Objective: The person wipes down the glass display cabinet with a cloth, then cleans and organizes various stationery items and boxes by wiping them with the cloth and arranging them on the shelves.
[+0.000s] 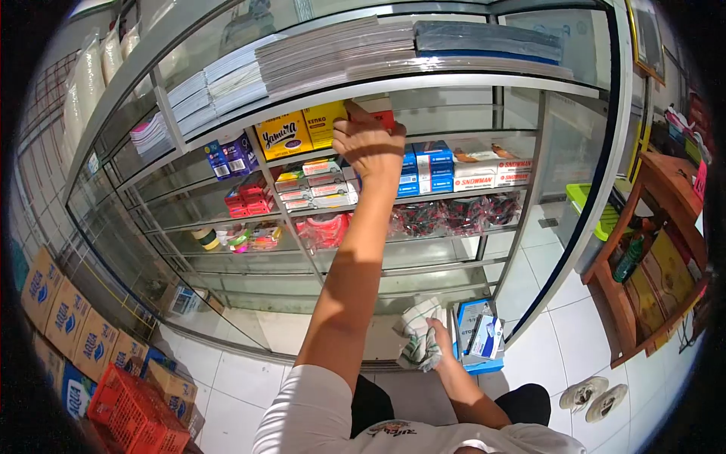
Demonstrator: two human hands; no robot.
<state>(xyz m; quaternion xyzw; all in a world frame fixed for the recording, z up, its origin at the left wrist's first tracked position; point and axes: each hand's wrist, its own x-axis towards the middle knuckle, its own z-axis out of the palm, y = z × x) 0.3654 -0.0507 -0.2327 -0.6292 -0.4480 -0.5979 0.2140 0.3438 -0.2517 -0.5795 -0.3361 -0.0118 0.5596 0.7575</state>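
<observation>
My left hand [369, 144] reaches up to the upper shelf of the glass cabinet, its fingers around a small red box [383, 119]; the fingertips are partly hidden. Just left of it stand a yellow Kenko box [324, 125] and a yellow Yamura box [283, 137]. Low at the cabinet's front, my right hand [443, 342] grips a crumpled checked cloth [420, 333]. Beside that hand lie blue and white packages [486, 337]. Below my left wrist, the middle shelf holds blue boxes [433, 168] and white Snowman boxes [513, 172].
Stacked paper and books [333, 53] fill the top compartment. The cabinet's metal frame [529, 189] runs down on the right. Aqua cartons [94, 348] and a red crate [136, 412] stand at lower left. A wooden rack [643, 303] and shoes [605, 401] are at right.
</observation>
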